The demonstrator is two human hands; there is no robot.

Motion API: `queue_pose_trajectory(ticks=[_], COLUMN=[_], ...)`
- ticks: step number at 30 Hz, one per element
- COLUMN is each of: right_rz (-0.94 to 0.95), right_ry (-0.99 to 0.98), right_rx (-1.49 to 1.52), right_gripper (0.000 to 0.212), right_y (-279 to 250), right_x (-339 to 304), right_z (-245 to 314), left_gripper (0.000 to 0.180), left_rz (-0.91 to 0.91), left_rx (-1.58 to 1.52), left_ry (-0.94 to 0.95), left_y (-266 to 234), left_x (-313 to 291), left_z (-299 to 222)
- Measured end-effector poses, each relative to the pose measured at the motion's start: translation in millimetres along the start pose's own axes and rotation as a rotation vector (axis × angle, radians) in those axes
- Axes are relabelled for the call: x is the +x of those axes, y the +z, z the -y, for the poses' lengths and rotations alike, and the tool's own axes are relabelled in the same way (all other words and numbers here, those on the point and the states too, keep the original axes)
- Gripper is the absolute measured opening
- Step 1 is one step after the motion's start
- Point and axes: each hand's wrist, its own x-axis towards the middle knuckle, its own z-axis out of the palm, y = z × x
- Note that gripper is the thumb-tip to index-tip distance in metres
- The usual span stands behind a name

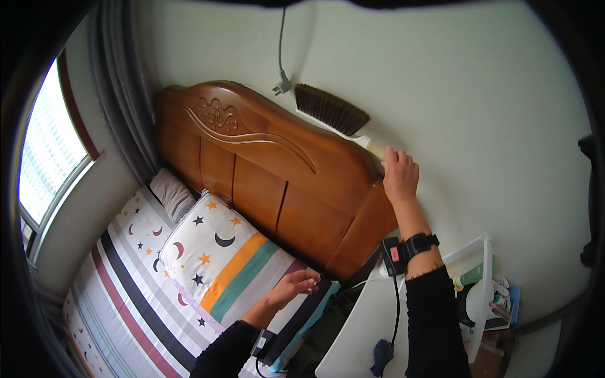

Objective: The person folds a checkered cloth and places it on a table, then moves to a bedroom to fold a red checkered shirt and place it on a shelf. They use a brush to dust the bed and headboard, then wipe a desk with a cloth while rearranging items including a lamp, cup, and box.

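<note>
My right hand is wrapped around the pale handle of a bed brush. The brush has a white back and dark brown bristles that point up toward the wall, and it lies along the top edge of the carved wooden headboard. Whether it touches the wood I cannot tell. Lower down, my left hand is over the striped end of a pillow printed with stars and moons. Its fingers are loosely bent and apart, with nothing in them.
A plug on a grey cable hangs by the brush. Striped bedding and a small grey pillow lie left. To the right stands a white table with a dark blue item and a cluttered shelf. A curtain hangs beside the window.
</note>
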Motion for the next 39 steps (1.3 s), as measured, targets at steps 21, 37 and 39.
queue_pose_trajectory(ticks=[21, 37, 39], right_rz=[0.005, 0.520, 0.568], right_ry=[-0.028, 0.146, 0.341], right_rx=[-0.006, 0.409, 0.277], right_gripper=[0.047, 0.042, 0.043], right_y=[79, 7, -6], right_x=[52, -359, -431], right_z=[30, 22, -16], left_gripper=[0.023, 0.026, 0.025], left_rz=[-0.129, -0.097, -0.088], left_rx=[-0.122, 0.209, 0.206], left_ry=[0.051, -0.083, -0.147], left_y=[-58, -31, -11], left_x=[30, 124, 141], left_z=[-36, 47, 83])
